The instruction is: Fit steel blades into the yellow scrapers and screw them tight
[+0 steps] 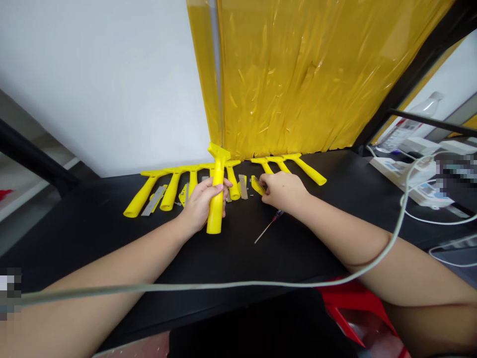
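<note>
My left hand (201, 205) is wrapped around a yellow plastic scraper handle (215, 211), held upright above the black table with its wide head at the top. To the right, the fingers of my right hand (282, 189) are pinched at the edge of a small yellow plate (256, 185) with a dark strip along it; the fingertips are partly hidden. Just below that hand lies a thin screwdriver (265, 231). Between the hands are a brownish-grey flat strip (243, 187) and a few tiny screws (251, 195).
Several more yellow handles (141, 196) lie in a row along the back, with metal blades (153, 200) among them. Further right rest another handle (313, 171), white power strips (413, 181) and a plastic bottle (410, 122). A pale cable (238, 285) crosses in front of my arms.
</note>
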### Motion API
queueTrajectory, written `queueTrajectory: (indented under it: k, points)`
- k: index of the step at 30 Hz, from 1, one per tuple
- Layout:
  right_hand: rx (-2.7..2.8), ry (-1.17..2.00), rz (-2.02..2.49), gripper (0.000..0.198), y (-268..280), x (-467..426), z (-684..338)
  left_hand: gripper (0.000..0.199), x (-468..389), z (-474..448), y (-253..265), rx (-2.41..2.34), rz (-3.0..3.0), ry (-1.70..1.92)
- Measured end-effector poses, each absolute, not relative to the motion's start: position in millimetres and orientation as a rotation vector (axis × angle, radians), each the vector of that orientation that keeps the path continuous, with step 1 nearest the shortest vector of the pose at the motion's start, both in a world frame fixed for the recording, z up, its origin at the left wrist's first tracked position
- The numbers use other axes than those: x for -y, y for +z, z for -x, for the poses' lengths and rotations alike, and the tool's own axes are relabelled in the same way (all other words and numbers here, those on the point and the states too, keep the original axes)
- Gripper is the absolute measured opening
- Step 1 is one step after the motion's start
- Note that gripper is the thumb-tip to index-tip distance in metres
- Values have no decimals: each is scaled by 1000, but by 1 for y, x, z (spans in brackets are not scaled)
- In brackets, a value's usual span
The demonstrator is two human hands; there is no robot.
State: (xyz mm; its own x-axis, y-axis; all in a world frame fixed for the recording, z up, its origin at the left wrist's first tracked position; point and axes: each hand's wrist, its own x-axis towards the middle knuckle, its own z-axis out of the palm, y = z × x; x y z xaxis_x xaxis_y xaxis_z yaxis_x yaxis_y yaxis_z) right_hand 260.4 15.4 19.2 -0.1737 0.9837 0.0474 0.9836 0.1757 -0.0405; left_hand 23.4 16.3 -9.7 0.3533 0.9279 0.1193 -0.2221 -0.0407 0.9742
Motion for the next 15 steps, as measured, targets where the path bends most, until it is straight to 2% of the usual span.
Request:
queueTrajectory:
  k: [7, 13, 15]
  points:
    - [2261, -146, 2016, 19, 21, -15, -261, 35, -16, -23, -8, -734, -1262, 1093]
    - [1981, -104, 1829, 14, 24, -21, -280, 35, -19, -22, -10, -685, -1281, 1065]
    - [1877, 13, 1687, 13, 25, -25, -289, 35, -21, -21, -11, -672, -1290, 1042]
